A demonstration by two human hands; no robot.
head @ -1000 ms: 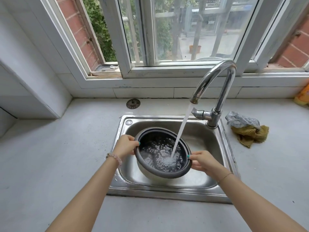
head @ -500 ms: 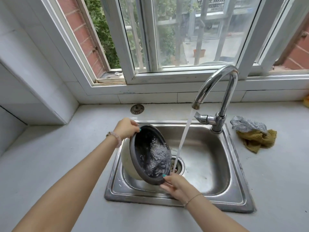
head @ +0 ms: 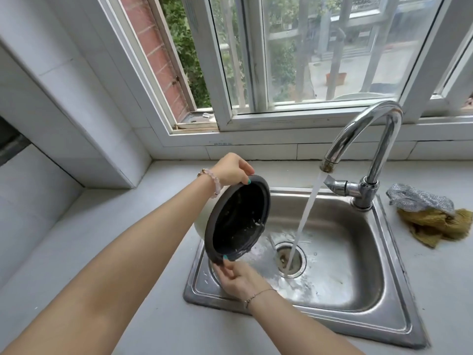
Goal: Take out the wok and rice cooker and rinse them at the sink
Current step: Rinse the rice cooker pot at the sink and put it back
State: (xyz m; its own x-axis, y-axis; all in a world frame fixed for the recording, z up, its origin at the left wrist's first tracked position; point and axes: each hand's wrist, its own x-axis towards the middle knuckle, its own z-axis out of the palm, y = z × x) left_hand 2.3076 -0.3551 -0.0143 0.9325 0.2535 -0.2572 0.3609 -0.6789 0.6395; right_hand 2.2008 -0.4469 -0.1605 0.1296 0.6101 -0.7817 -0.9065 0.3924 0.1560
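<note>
Rice cooker pot (head: 236, 221): tipped on edge over the sink's left end, mouth turned right toward the running water; round, dark glossy inside with droplets and white flecks low down, thick grey rim, cream outside showing only as a sliver at left.
Tiled wall (head: 64, 93): white, smooth, jutting out at far left; dark gap at the frame edge cut off, unreadable.
Bench (head: 64, 239): pale grey, matt, stone-like; cut off at left and bottom.
Left hand (head: 231, 170): pinching the pot's top rim, one teal-nailed fingertip on the inner edge, other fingers curled over the back, partly out of sight; pink bead bracelet (head: 214, 181) at the wrist.
Right hand (head: 240, 278): gripping the bottom rim from below, teal thumb nail on the rim, other fingers tucked behind the pot, hidden; thin chain (head: 258, 294) at the wrist.
Window (head: 281, 119): white frames, hazy glass; brick and greenery outside, blurred.
Sink (head: 307, 326): stainless steel, rounded rectangle, wet and foamy round the drain (head: 290, 257); left wall masked by pot and hand.
Water (head: 304, 221): white slanted stream, straight into the drain, just right of the pot, apart from it.
Tap (head: 368, 139): chrome swan-neck, brass-coloured tip, lever pointing left.
Scourer (head: 419, 201): silvery mesh, crumpled, lying on a mustard cloth (head: 440, 226) on the bench right of the sink; cloth reaching the frame's right edge.
</note>
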